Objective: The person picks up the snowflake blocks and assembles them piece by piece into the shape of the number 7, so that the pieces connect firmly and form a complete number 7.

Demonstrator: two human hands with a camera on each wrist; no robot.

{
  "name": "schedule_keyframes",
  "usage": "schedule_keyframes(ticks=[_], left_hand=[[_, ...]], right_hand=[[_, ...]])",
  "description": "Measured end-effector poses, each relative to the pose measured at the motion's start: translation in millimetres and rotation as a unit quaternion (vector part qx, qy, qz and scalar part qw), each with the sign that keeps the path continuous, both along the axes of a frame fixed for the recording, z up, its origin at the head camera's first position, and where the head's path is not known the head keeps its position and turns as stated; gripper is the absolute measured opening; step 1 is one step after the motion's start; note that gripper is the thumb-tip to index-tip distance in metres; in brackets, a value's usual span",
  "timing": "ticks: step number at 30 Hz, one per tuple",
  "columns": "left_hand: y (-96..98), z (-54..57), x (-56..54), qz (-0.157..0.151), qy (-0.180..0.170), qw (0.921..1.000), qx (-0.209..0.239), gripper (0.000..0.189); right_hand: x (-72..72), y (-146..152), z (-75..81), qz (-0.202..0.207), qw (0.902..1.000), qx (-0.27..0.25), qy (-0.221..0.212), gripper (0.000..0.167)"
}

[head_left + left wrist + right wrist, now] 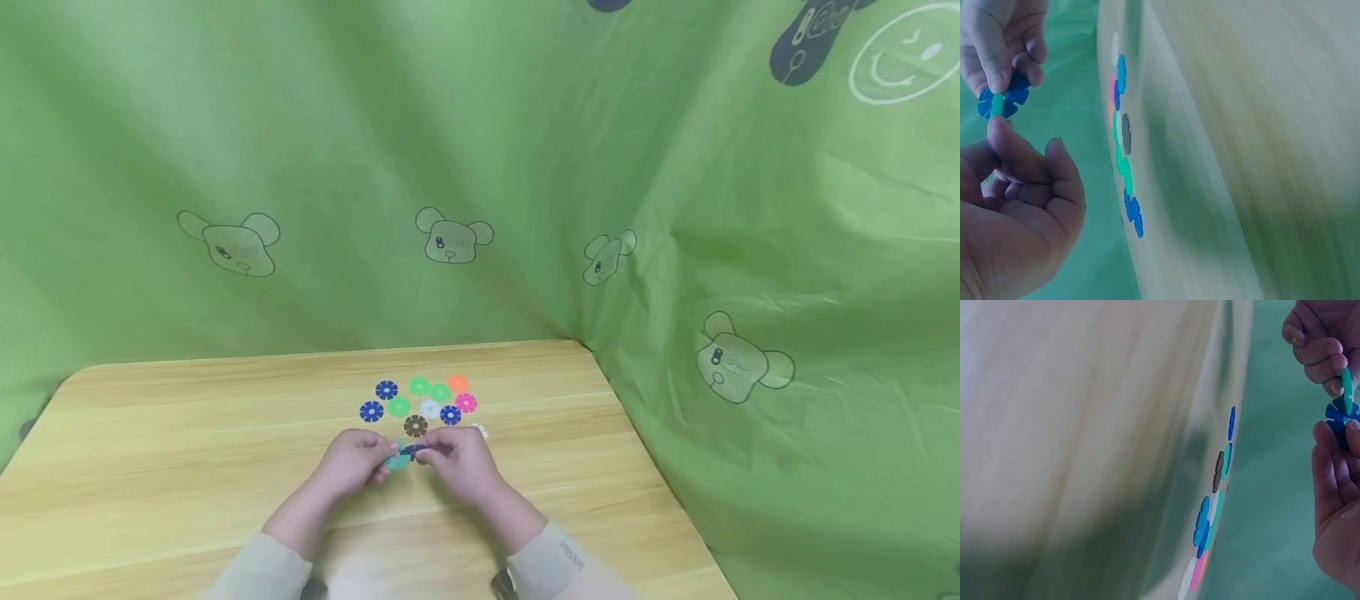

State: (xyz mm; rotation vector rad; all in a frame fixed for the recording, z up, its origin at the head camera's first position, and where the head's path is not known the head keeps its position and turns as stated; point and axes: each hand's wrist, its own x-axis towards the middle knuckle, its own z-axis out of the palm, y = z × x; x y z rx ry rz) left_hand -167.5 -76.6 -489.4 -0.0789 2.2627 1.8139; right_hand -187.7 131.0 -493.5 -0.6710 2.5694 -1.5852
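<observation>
Held over the table in the head view, a green notched disc [397,461] and a dark blue notched disc [412,450] meet crosswise. My left hand [352,461] pinches the green disc between thumb and fingers. From the other side, my right hand [463,467] pinches the dark blue disc. In the left wrist view the green disc [997,105] appears edge-on against the face of the blue disc [1017,94]. The right wrist view shows the blue disc [1337,412] with the green disc [1347,390] standing across it at the notches.
Beyond the hands lie several flat notched discs: blue [371,411], green [419,386], orange [458,383], pink [466,403], white [430,408] and brown [416,426]. Another white disc [482,431] is partly behind my right hand. A green curtain [337,292] borders the wooden table [187,450].
</observation>
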Motion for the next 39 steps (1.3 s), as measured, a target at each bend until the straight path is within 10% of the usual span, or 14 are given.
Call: schedule_keyframes(ticks=[10,21,29,39], left_hand=[[-1.3,-6.4,0.0,-0.004,0.058,0.9969,-0.052,0.014],[11.9,-6.5,2.9,-0.011,0.205,0.9634,-0.172,0.007],[5.6,-8.3,4.7,0.008,0.175,0.9639,-0.201,0.004],[-2.3,-13.6,5.2,0.022,0.164,0.967,-0.194,0.008]], right_hand=[[0.9,-0.5,-4.8,-0.02,0.9997,0.01,0.011,0.006],[1.9,-3.1,-9.1,-0.009,0.9999,-0.005,-0.006,0.01],[-18.0,25.5,4.1,-0.076,0.9955,0.045,0.034,0.019],[-51.9,67.6,9.2,-0.205,0.9611,0.172,0.07,0.031]])
